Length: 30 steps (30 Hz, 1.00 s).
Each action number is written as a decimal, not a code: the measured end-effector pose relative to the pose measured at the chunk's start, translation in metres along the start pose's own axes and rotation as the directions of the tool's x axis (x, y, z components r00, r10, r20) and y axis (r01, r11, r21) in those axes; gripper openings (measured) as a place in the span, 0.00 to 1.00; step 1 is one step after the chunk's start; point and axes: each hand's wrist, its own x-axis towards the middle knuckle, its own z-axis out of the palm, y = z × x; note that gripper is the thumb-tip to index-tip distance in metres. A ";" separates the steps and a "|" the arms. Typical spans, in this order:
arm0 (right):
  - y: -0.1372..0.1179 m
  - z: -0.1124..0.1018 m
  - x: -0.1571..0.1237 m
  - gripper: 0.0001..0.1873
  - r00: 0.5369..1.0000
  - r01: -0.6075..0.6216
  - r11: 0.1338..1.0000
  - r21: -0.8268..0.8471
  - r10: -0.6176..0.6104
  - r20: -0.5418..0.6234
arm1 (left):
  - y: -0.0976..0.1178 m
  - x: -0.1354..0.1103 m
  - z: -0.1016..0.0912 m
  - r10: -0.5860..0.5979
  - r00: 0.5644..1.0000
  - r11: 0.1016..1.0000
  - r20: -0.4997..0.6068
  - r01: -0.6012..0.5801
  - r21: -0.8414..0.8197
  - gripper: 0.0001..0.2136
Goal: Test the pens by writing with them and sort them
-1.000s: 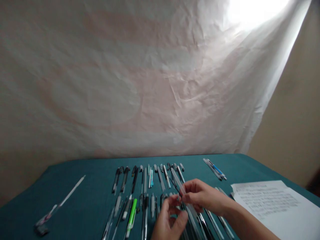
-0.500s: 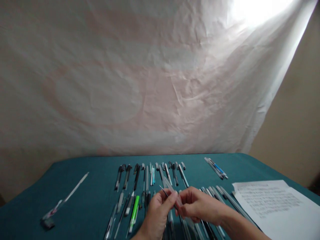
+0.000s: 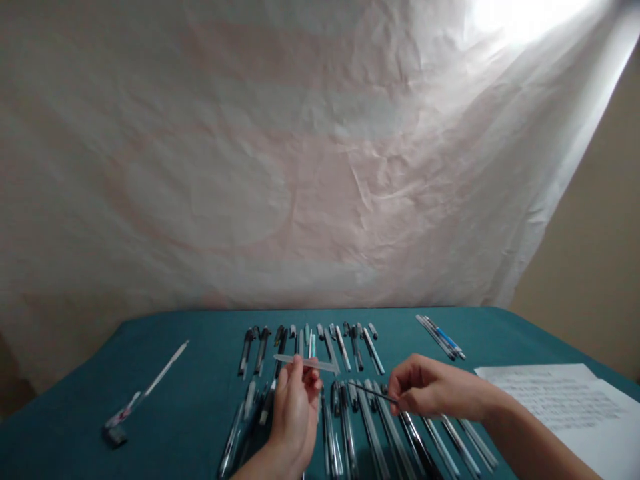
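My left hand point(image 3: 295, 410) is raised over the pens, its fingers pinched on a clear pen barrel point(image 3: 306, 363) that lies level above the rows. To its right, my right hand point(image 3: 433, 388) pinches a thin dark ink refill point(image 3: 373, 393) that points left toward the barrel; the two parts are apart. Beneath both hands, several pens point(image 3: 360, 427) lie in rows on the teal tablecloth point(image 3: 200, 400).
A printed paper sheet point(image 3: 565, 407) lies at the right. A small bunch of pens point(image 3: 440, 337) sits at the far right of the table, and a long white stick with a dark end point(image 3: 145, 393) lies at the left. A crumpled white sheet hangs behind.
The hands were together on one pen; now they have drawn apart, the left carrying the clear barrel left and the right pulling the thin refill to the right.
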 end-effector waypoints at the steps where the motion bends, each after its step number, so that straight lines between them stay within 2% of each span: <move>1: 0.000 -0.003 -0.001 0.08 1.000 0.009 1.000 -0.008 -0.009 -0.015 | -0.002 0.001 -0.001 -0.011 1.000 1.000 -0.023 0.011 0.008 0.04; 4: 0.003 -0.008 -0.002 0.10 0.999 0.012 0.999 -0.039 -0.013 -0.041 | -0.006 0.003 -0.003 -0.023 0.999 0.999 -0.041 0.025 0.046 0.04; 16: 0.008 -0.006 0.002 0.11 0.999 -0.007 0.997 -0.081 0.003 -0.049 | -0.009 -0.005 -0.002 -0.015 1.000 0.993 0.026 0.011 0.116 0.05; 25: 0.008 -0.003 0.005 0.11 0.996 0.010 0.989 -0.149 -0.024 -0.089 | -0.011 -0.012 0.002 -0.081 0.994 0.991 0.077 0.072 0.117 0.02; 30: 0.007 -0.005 0.001 0.11 0.988 0.052 0.973 -0.224 -0.083 -0.130 | -0.014 -0.017 0.006 -0.187 0.973 0.981 0.139 0.177 0.083 0.02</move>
